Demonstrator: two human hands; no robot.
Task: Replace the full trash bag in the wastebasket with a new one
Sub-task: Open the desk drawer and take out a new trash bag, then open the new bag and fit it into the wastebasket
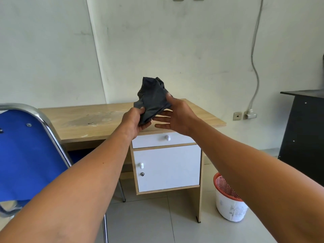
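A crumpled black trash bag (152, 99) is held up in front of me, above the wooden desk (84, 123). My left hand (134, 122) grips its lower left part, thumb on top and fingers curled underneath. My right hand (176, 118) pinches its right edge with the thumb, while the other fingers stretch out straight below the bag. The wastebasket (228, 200), white with a red mesh rim, stands on the floor to the right of the desk, partly hidden behind my right forearm. What it holds cannot be seen.
A blue chair with a chrome frame (29, 155) stands close at the left. The desk has a white drawer (163, 140) and a white cabinet door (168, 169). A black cabinet (303, 137) stands at the right wall. The floor is pale tile.
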